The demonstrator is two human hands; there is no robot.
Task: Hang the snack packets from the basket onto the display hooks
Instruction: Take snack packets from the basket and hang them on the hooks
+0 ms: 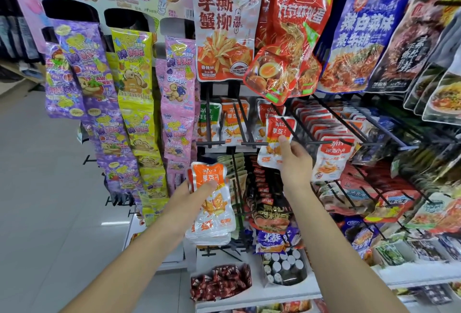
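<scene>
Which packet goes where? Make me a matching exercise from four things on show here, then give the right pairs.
Things
1. stack of orange-topped packets
2. red-topped packet
3. large white packet
4. yellow candy strip

Places
A. hanging in the top row of big packets
B. held in the left hand
C. hanging between the purple strip and the pink strip
D. held up by the right hand

Pairs: 1-B, 2-D, 3-A, 4-C

Left forearm (139, 250) and right forearm (331, 233) bare, uncovered up to the frame edge. Left grip (197, 198) and right grip (295, 160) bare too, slim fingers, slender wrists.
</scene>
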